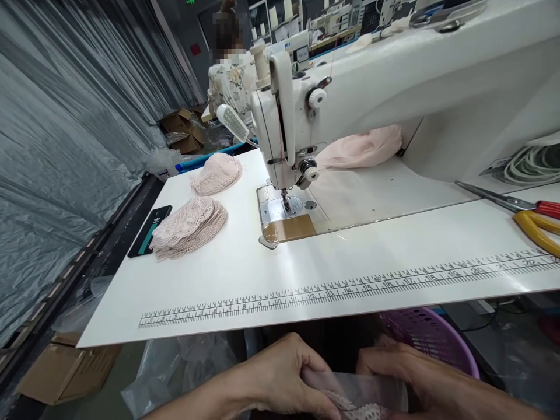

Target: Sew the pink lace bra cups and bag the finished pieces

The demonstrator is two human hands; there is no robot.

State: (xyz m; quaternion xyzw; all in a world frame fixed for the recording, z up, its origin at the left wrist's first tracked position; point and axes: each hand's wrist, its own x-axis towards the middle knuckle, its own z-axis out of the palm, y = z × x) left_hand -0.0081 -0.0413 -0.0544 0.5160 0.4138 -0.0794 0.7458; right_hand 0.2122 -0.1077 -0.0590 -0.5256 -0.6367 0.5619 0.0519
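Below the table's front edge, my left hand is closed on a piece of pale pink lace fabric with a sheer part. My right hand grips the other side of the same piece, its fingertips partly hidden. Above both hands stands a white sewing machine, its needle and presser foot over the metal plate. On the table's left lie a stack of pink lace pieces and a moulded pink cup piece. More pale pink fabric is bunched behind the needle, under the machine arm.
Scissors with red and yellow handles lie at the right. A dark phone is partly under the lace stack. A printed ruler runs along the table's front. A purple basket stands below. Another person sits beyond the machine.
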